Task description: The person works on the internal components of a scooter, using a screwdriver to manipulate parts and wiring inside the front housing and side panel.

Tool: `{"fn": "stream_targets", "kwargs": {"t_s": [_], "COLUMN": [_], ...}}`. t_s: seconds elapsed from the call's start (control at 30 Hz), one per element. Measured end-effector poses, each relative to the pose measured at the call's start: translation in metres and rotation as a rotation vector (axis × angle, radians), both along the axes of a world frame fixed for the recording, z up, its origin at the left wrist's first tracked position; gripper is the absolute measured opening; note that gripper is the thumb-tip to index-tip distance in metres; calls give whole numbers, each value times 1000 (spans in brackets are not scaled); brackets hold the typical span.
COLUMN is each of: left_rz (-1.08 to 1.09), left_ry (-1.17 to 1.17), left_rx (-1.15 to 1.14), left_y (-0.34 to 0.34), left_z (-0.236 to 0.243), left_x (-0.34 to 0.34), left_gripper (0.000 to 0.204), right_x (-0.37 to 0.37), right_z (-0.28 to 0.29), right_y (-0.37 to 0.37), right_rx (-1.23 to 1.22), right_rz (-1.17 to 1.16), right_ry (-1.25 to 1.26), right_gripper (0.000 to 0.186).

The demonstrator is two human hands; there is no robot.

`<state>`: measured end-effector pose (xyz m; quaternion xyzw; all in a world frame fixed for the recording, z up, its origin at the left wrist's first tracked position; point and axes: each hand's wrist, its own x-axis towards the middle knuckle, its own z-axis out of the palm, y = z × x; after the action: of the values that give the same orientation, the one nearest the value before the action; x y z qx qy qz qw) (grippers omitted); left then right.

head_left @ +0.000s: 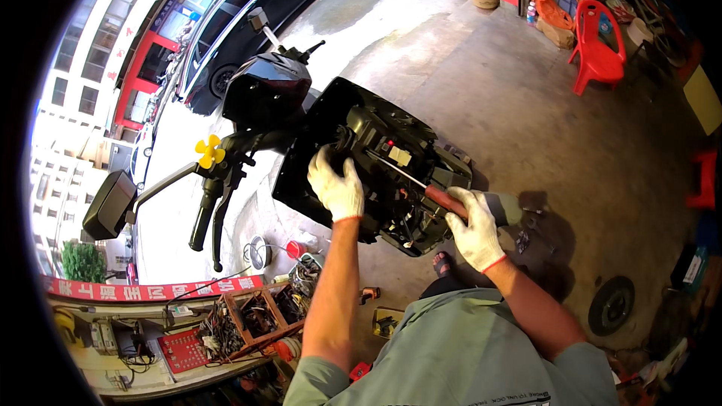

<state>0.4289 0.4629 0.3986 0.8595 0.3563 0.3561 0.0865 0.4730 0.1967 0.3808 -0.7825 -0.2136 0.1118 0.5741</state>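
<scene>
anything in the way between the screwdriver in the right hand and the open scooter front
Nothing visible does: the right hand holds the screwdriver, and its shaft runs uncovered over the open scooter front. The left hand is off to the left of the shaft, not across it.

Strong daylight glares from the left, bleaching the pale multi-storey building (68, 195) and the whitened pavement (173, 214), while the grey-brown concrete floor (511, 124) sits dimmer, with soft shadows. Fisheye distortion bends straight edges toward a black rim.
</scene>
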Motion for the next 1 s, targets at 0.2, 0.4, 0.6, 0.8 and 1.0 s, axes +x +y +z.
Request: {"fn": "stream_targets", "kwargs": {"t_s": [0.2, 0.4, 0.6, 0.8, 1.0], "left_rz": [19, -23, -61, -67, -65], "left_ry": [558, 310, 256, 398, 103], "left_rx": [11, -78, -123, -27, -84], "left_y": [51, 71, 67, 67, 74], "left_z": [7, -14, -17, -12, -28], "left_x": [27, 11, 10, 24, 5], "left_gripper": [53, 37, 37, 39, 33], "right_x": [2, 3, 1, 10, 8], "right_z": [-27, 7, -4, -28, 7], "right_y": [3, -1, 5, 5, 1], "right_rx": [431, -120, -86, 137, -184], "right_rz": [-8, 81, 30, 28, 82], "right_ry": [831, -126, -27, 290, -108], "right_gripper": [30, 43, 35, 37, 44]}}
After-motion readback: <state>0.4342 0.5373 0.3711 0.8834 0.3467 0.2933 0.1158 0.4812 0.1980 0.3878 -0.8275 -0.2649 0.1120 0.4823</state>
